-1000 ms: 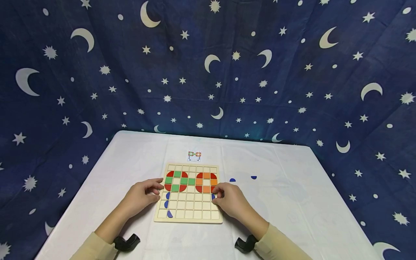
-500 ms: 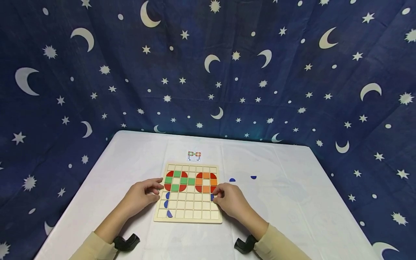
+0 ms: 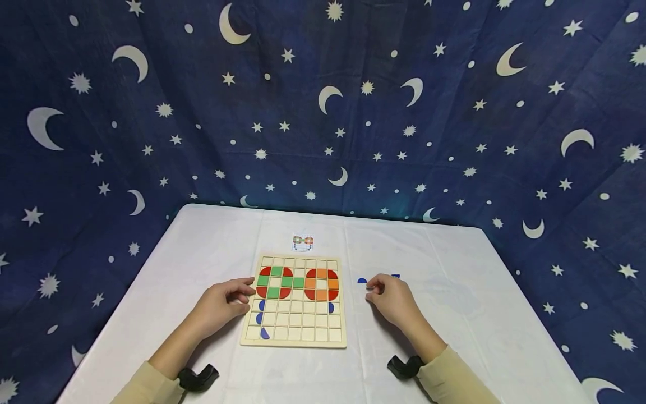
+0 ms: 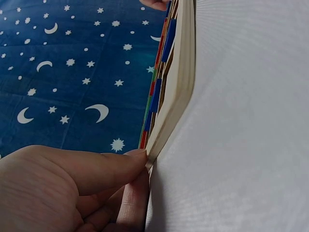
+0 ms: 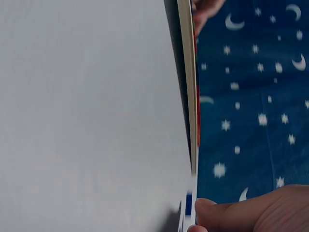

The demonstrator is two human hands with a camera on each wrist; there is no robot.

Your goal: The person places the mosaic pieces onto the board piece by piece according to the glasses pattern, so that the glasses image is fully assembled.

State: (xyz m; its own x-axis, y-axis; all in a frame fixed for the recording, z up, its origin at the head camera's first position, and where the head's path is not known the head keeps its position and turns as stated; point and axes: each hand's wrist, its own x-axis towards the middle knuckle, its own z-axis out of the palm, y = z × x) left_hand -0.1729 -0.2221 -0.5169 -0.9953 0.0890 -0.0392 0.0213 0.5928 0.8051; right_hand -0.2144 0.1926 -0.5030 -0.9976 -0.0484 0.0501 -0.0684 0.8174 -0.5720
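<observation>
A wooden grid board lies on the white table. Red, green and orange tiles fill parts of its upper rows. Blue semicircle tiles sit down its left side, and one blue tile lies in the right column. My left hand rests at the board's left edge, thumb and fingers touching its side. My right hand is over the table right of the board, fingers bent, no tile visible between them. A loose blue semicircle lies just left of its fingertips. Another blue semicircle is partly hidden behind that hand.
A small printed pattern card lies just beyond the board. Behind the table hangs a dark blue cloth with moons and stars. Black wrist straps sit at both sleeves.
My right hand has left the blue tile in the board's right column and moved right, to the loose blue semicircles. The left hand stays at the board's edge.
</observation>
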